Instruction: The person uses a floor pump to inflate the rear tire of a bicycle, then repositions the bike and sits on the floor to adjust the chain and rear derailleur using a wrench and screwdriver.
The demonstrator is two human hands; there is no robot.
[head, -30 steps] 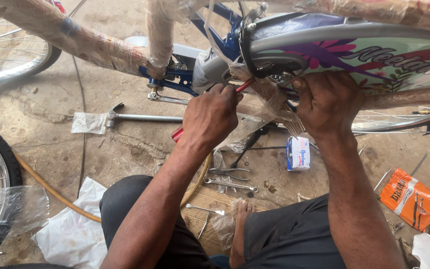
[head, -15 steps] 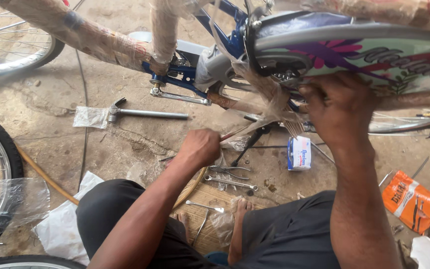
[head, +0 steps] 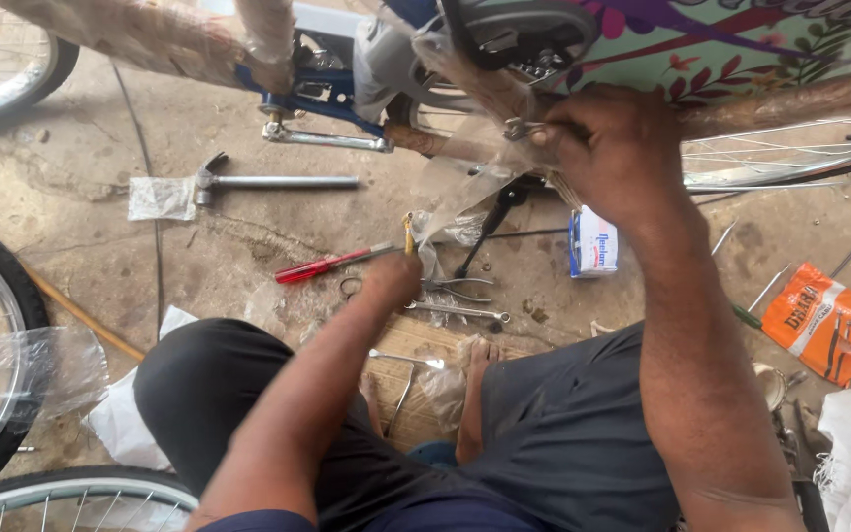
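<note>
Rough concrete floor (head: 100, 256) spreads under a seated person, with a bicycle (head: 741, 39) still wrapped in brown paper and plastic film across the top of the view. Up at the frame, the right hand (head: 608, 148) is closed in a pinch on a small metal fitting (head: 519, 128) beside the chain guard; it looks stiff and light, best held by its flat sides. Lower down, the left hand (head: 391, 281) reaches to the floor with fingers curled among the tools; whether they grip anything I cannot tell. Just beside it lie a red-handled screwdriver (head: 322, 266), which should be light and rigid and easiest to lift by its handle, and a pair of pliers (head: 460, 286) with a spanner (head: 460, 313) below. Farther left rests a hammer (head: 268, 182) by a scrap of plastic; to the right, a small blue-and-white box (head: 593, 244) and an orange packet (head: 824, 320).
</note>
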